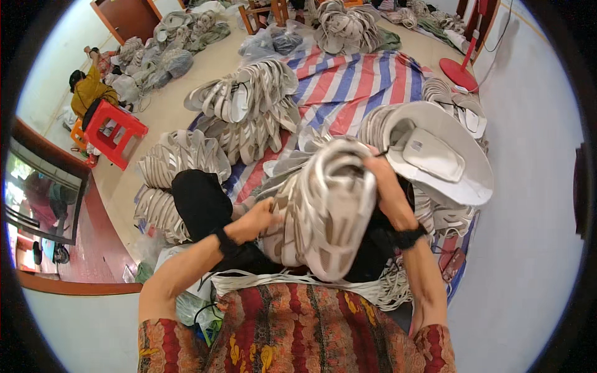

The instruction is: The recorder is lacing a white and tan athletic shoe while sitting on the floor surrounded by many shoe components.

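Note:
A bundle of nested beige and white shoe uppers (336, 217) stands tilted over my lap, its front one slightly blurred. My right hand (384, 177) grips the collar end of the front upper, with the fingers partly hidden behind it. Against the left side of the bundle, my left hand (256, 221) is closed in a pinch; what lies between its fingers is too small to make out. Long white laces (280, 283) lie across my lap below the bundle. Both wrists wear black bands.
Stacked uppers (249, 93) lie ahead and to the left on a striped sheet (360, 81). A large white shell-shaped piece (441, 155) sits right. Beyond a red stool (113, 133), a person (93, 90) in yellow sits. A red stand (460, 74) is by the right wall.

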{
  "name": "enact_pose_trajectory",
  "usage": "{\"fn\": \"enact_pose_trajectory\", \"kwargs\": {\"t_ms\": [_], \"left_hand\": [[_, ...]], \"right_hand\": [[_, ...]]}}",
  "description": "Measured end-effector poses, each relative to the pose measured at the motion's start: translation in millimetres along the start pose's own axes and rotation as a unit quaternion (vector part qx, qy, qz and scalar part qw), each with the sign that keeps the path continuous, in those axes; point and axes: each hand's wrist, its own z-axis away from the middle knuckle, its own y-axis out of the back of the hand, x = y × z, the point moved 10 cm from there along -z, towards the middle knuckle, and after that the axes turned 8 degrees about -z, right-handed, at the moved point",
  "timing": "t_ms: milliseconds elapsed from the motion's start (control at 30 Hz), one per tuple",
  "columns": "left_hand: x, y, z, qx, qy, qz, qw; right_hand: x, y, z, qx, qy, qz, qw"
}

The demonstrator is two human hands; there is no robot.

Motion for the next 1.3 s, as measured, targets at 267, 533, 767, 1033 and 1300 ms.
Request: {"fn": "enact_pose_trajectory", "kwargs": {"t_ms": [267,533,767,1033,1300], "left_hand": [[29,22,-7,-0.047,-0.037,-0.557,0.829],[188,-46,4,0.099,-0.219,-0.318,0.917],[167,-43,-18,0.209,-0.329,-0.452,0.802],[187,-79,-57,0.116,-0.261,-0.495,0.821],[153,-24,-94,-0.053,-0.174,-0.215,0.96]], "right_hand": [[22,-9,-35,0.029,-0.05,0.062,0.996],[-8,-13,-2,0.075,0.067,0.309,0.946],[-97,-17,84,0.084,0.23,0.707,0.664],[-18,149,11,0.034,0.143,0.696,0.703],[-48,97,58,0.038,0.107,0.634,0.765]]}}
